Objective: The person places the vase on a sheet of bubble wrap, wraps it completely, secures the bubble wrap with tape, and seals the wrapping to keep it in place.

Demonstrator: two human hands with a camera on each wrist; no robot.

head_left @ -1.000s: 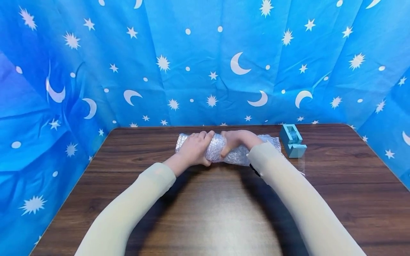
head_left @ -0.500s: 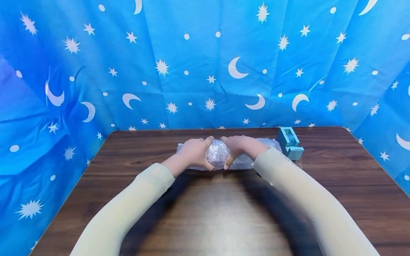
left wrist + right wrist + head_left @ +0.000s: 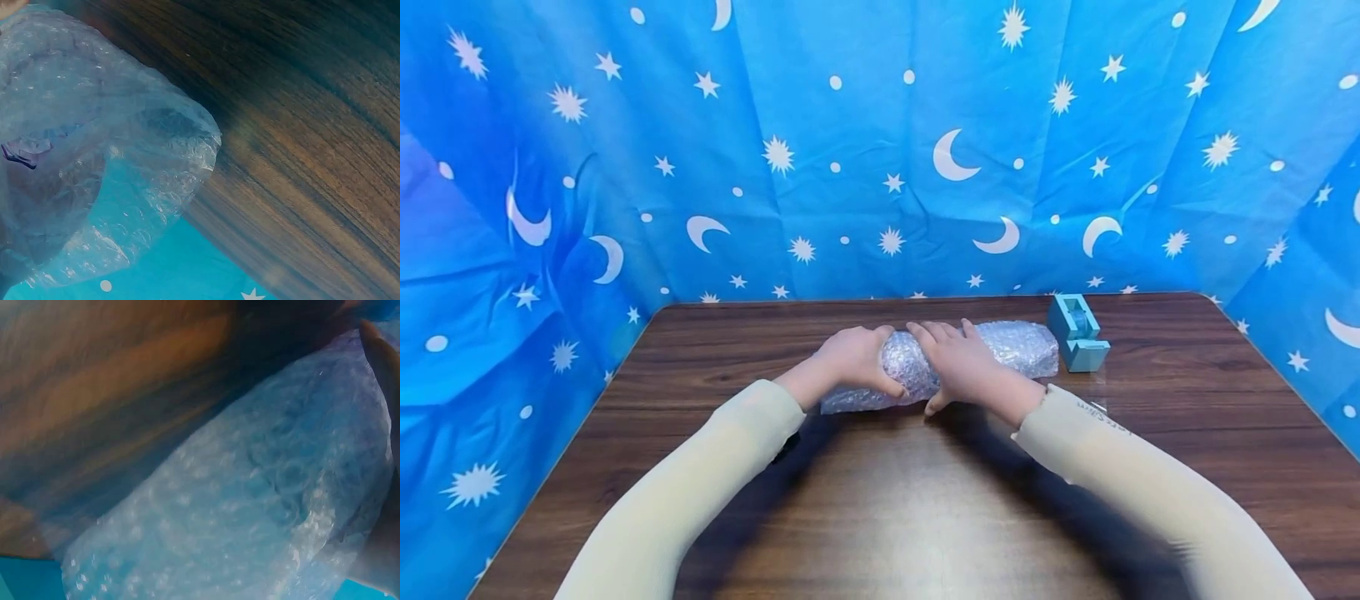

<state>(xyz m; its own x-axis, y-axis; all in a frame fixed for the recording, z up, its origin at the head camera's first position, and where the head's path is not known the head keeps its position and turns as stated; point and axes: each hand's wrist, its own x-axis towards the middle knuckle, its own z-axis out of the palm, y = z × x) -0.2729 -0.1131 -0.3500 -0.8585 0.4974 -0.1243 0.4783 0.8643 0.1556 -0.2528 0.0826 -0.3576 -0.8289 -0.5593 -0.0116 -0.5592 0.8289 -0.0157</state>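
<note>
Clasping a bubble-wrapped bundle [image 3: 904, 365] side by side, the left hand [image 3: 848, 358] and right hand [image 3: 964, 367] have their fingers curved over its top and thumbs on its near side. It lies on the worktop's [image 3: 880, 508] far part, just left of a turquoise tape dispenser [image 3: 1086, 357].

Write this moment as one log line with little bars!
left hand: grips bubble-wrap bundle | right hand: grips same bundle | tape dispenser: near bundle's right end | table: under bundle
</note>
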